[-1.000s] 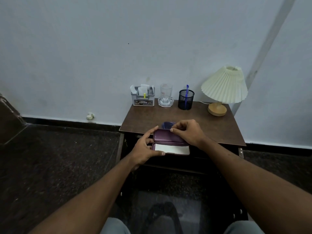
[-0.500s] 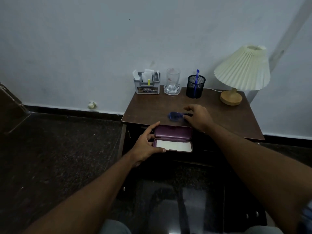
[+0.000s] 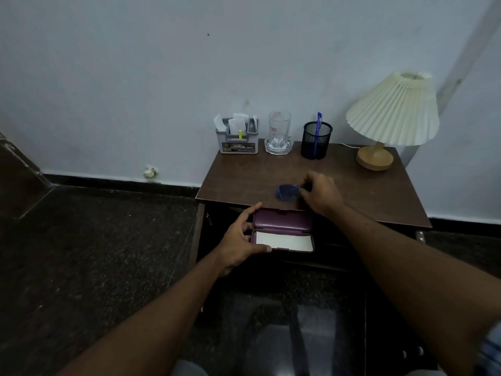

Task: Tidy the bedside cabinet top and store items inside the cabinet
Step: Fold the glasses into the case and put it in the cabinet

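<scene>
Worktop point(image 3: 352, 191): dark brown wood grain, matt. Case point(image 3: 282, 219): purple plastic, smooth, low sheen; lining point(image 3: 284, 241) white, matt. Blue glasses point(image 3: 287, 191): translucent, blurred. Mug point(image 3: 279, 128): clear glass. Pen pot point(image 3: 316, 143): black metal mesh. Organiser point(image 3: 238, 143): grey plastic. Lampshade point(image 3: 393, 112): cream, pleated, matt. Lamp base point(image 3: 374, 158): pale wood. Floor point(image 3: 108, 240): dark speckled stone, polished.

A pale blue-grey wall point(image 3: 135, 77) meets a dark speckled floor point(image 3: 95, 240) along a black skirting board point(image 3: 108, 183). A small white lump point(image 3: 150, 171) sits against it. A pleated cream lamp point(image 3: 393, 112) stands upright.
</scene>
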Tool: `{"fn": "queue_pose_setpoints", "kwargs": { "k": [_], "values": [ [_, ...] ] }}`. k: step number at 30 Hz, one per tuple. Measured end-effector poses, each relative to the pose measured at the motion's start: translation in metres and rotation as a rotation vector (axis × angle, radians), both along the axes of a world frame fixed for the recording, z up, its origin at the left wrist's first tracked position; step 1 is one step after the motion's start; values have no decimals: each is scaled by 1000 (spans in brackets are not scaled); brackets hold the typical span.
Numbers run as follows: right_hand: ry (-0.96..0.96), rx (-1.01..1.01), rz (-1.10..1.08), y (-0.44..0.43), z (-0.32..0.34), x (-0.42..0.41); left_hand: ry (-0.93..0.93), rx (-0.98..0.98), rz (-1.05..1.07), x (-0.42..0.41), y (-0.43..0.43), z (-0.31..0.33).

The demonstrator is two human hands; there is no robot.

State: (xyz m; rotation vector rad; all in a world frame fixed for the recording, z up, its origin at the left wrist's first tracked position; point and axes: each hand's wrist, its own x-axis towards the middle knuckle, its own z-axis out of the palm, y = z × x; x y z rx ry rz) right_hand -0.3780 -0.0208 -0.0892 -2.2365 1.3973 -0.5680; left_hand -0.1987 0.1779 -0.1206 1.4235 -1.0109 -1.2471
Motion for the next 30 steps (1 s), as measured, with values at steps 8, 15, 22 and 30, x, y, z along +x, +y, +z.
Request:
{"fn": "queue_pose_setpoints", "kwargs": {
  "k": [8,15,22,30],
  "values": [
    [-123,-49,26,16,51,-17,28,-16,37,-13,0,18],
    [-77,-100,190,64,75,-39,66,-91,74,-34,-13,50],
    [-34,-161,236,102,63,-59,26,-124,29,-55,-16,70],
    [25,-210,244,112,66,-76,40,-122,1,-57,-12,80]
  ]
}}
